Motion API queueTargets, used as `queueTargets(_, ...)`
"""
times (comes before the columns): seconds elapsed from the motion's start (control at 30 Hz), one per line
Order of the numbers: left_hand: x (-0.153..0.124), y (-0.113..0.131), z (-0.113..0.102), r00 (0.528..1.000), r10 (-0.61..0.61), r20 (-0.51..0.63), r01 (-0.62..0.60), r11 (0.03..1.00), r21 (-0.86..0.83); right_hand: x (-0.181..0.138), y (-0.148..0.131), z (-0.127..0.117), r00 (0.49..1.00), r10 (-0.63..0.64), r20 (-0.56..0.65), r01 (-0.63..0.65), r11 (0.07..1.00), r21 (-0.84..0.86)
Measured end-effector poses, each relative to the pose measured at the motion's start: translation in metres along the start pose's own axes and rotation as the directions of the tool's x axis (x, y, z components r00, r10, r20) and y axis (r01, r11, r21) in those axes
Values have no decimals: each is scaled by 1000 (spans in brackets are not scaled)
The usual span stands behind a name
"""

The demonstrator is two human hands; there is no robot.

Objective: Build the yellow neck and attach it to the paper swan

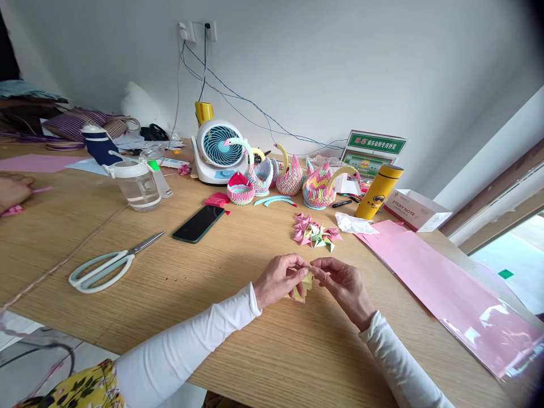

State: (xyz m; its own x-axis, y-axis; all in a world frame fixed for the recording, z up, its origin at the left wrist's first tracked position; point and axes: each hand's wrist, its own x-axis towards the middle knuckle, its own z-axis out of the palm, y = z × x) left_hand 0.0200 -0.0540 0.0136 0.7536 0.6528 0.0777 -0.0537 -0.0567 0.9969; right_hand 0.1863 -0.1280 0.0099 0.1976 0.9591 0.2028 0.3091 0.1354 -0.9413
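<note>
Over the wooden table, my left hand (pixel 284 279) is closed on a piece of folded yellow paper (pixel 302 288), which hangs below its fingers in stepped layers. My right hand (pixel 345 283) meets it from the other side, thumb and forefinger pinched at the paper's top edge. The exact fold between the fingertips is hidden. Just beyond my hands lies a small pile of pink, white and green folded paper pieces (pixel 315 232).
Several folded-paper swans (pixel 319 190) stand behind, near a small fan (pixel 220 148). Scissors (pixel 104 272), a phone (pixel 199 223) and a water jug (pixel 138 184) lie leftward. Pink sheets (pixel 442 283) and a yellow bottle (pixel 378 192) are rightward. Another person's hand (pixel 15 192) shows at far left.
</note>
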Motion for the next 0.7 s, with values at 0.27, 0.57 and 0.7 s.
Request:
queueTargets(0.27, -1, -1, 0, 1000, -21, 9, 19, 993, 112, -2, -8, -4, 977, -188, 100, 210, 928, -308)
queueTargets(0.57, -1, -5, 0, 1000, -20, 5, 19, 988, 154, -2, -11, -5, 982, -151, 112, 177, 942, -284)
queueTargets(0.7, -1, -3, 1, 999, -30, -24, 31, 998, 59, -2, -8, -3, 992, -129, 2, 127, 971, -200)
